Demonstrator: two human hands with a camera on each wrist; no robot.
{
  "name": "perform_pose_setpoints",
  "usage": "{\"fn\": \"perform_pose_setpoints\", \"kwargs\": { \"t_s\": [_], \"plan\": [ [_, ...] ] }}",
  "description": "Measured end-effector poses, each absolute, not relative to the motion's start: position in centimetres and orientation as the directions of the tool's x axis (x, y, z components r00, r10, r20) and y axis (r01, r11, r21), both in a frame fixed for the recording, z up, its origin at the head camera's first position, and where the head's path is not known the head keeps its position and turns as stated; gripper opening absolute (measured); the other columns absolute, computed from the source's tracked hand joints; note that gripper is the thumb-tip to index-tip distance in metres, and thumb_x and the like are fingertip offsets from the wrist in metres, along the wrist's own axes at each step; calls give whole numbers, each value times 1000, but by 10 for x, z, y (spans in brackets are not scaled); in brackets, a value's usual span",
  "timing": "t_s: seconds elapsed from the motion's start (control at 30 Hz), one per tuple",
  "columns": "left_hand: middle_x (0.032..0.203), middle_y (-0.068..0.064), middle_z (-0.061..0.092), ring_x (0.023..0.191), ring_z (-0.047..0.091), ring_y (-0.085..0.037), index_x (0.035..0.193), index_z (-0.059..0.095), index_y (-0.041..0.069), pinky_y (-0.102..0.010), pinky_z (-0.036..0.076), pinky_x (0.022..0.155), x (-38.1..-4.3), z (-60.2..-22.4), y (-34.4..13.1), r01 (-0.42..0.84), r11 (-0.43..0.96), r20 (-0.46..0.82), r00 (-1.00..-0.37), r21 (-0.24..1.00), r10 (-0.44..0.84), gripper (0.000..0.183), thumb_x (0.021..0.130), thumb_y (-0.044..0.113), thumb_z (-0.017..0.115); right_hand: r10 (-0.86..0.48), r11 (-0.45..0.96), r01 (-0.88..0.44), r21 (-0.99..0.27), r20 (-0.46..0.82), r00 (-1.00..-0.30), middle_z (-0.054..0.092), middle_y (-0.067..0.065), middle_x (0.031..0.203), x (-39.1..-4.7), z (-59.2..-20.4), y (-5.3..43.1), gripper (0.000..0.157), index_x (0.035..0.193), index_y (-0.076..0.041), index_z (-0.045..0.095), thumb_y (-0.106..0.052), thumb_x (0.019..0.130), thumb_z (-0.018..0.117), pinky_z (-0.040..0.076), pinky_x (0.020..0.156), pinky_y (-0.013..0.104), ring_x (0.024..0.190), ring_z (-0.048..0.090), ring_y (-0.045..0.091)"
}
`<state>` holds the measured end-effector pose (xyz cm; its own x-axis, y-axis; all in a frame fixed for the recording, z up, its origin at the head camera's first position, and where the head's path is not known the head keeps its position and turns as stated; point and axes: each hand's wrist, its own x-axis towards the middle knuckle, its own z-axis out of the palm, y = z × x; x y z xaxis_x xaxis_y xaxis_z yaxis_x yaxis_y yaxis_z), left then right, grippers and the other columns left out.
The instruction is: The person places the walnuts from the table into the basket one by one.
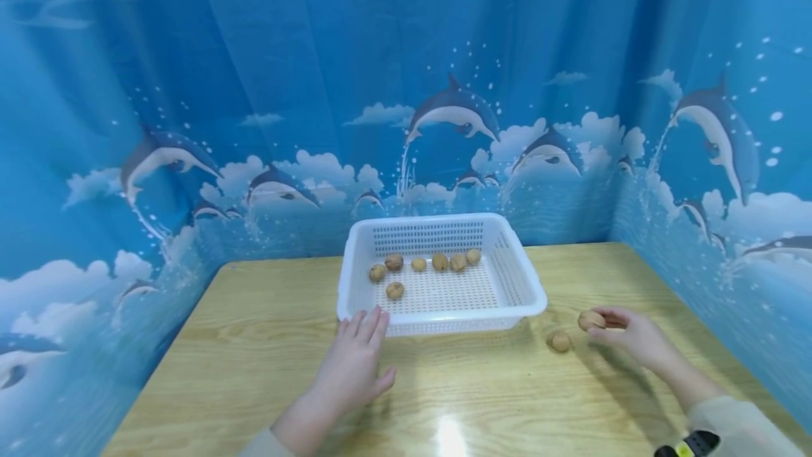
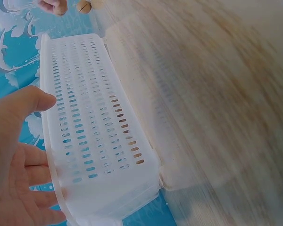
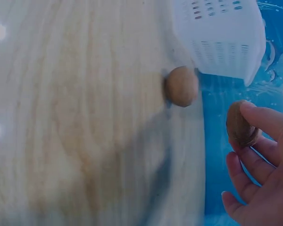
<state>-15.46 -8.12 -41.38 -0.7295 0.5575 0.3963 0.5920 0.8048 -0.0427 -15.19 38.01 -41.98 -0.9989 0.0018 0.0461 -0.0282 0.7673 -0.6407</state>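
Note:
A white plastic basket (image 1: pixel 438 321) with slotted walls stands on the table, several walnuts (image 1: pixel 440 261) lying on its floor. At its near left corner is my left hand (image 1: pixel 355 365), fingers extended over the rim and thumb spread away; the left wrist view shows these fingers beside the basket wall (image 2: pixel 99 117). My right hand (image 1: pixel 634 337) pinches a walnut (image 1: pixel 591 320) between thumb and fingers, to the right of the basket. Another walnut (image 1: pixel 560 341) lies on the table just left of that hand; in the right wrist view this loose walnut (image 3: pixel 181 86) sits near the basket's corner.
The wood-grain table (image 1: pixel 254 351) reaches back to a blue curtain (image 1: pixel 304 90) printed with dolphins and clouds, which also hangs along both sides. A dark band with a yellow part (image 1: pixel 688 446) is on the right sleeve.

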Motion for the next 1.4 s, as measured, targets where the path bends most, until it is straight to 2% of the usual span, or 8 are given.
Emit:
{"fn": "perform_pose_setpoints", "kwargs": {
  "t_s": [0.17, 0.37, 0.6, 0.73, 0.9, 1.1, 1.23, 1.4],
  "plan": [
    [135, -22, 46, 118, 46, -44, 132, 46, -5, -60, 38, 96, -155, -415, -81, 594, 804, 397, -728, -42, 559, 81, 73, 44, 71, -18, 740, -37, -671, 35, -999, 53, 32, 120, -151, -400, 375, 63, 129, 12, 45, -33, 89, 63, 52, 79, 45, 108, 51, 46],
    [135, -22, 46, 117, 46, -44, 132, 47, -5, -60, 38, 96, -155, -414, -80, 597, 801, 399, -725, -42, 561, 81, 73, 45, 71, -46, 695, -51, -717, 26, -999, 44, 33, 130, -150, -356, 362, 66, 137, 9, 37, -35, 92, 58, 48, 86, 52, 117, 43, 48],
    [136, -22, 45, 119, 45, -44, 133, 46, -5, -60, 37, 97, -157, -415, -79, 596, 802, 387, -730, -39, 562, 82, 73, 45, 70, -86, 707, -86, -702, 34, -996, 44, 30, 133, -154, -332, 347, 67, 137, 4, 39, -39, 90, 59, 49, 86, 51, 119, 43, 46],
    [136, -21, 45, 119, 45, -43, 133, 46, -5, -60, 36, 97, -157, -415, -79, 597, 801, 395, -726, -42, 562, 82, 73, 46, 70, -115, 689, -111, -716, 43, -992, 43, 30, 133, -160, -329, 338, 66, 136, 6, 39, -37, 91, 59, 49, 87, 51, 119, 43, 46],
    [136, -22, 46, 119, 45, -43, 132, 46, -5, -60, 36, 97, -158, -413, -79, 596, 802, 403, -724, -43, 560, 82, 73, 45, 71, -162, 637, -131, -760, 34, -986, 41, 31, 135, -176, -328, 320, 66, 136, 9, 38, -34, 90, 61, 45, 92, 53, 121, 41, 46],
    [135, -22, 46, 118, 45, -44, 132, 47, -5, -60, 36, 97, -158, -413, -80, 593, 804, 397, -728, -44, 559, 82, 73, 45, 71, -242, 570, -122, -813, -24, -970, 45, 24, 135, -205, -330, 295, 69, 139, 1, 39, -38, 87, 64, 41, 97, 53, 123, 42, 39],
    [136, -22, 45, 118, 45, -44, 132, 47, -5, -60, 37, 97, -158, -414, -81, 589, 807, 397, -731, -41, 554, 82, 73, 45, 71, -272, 582, -105, -807, -71, -960, 45, 22, 136, -226, -326, 280, 72, 138, -1, 41, -43, 84, 66, 38, 99, 54, 125, 41, 38],
    [136, -22, 45, 119, 44, -44, 133, 46, -5, -60, 36, 98, -156, -414, -81, 581, 814, 383, -746, -25, 545, 82, 73, 45, 71, -335, 594, -120, -796, -109, -936, 46, 21, 136, -252, -319, 262, 71, 139, 0, 39, -39, 86, 65, 37, 101, 53, 125, 42, 36]
  ]
}}
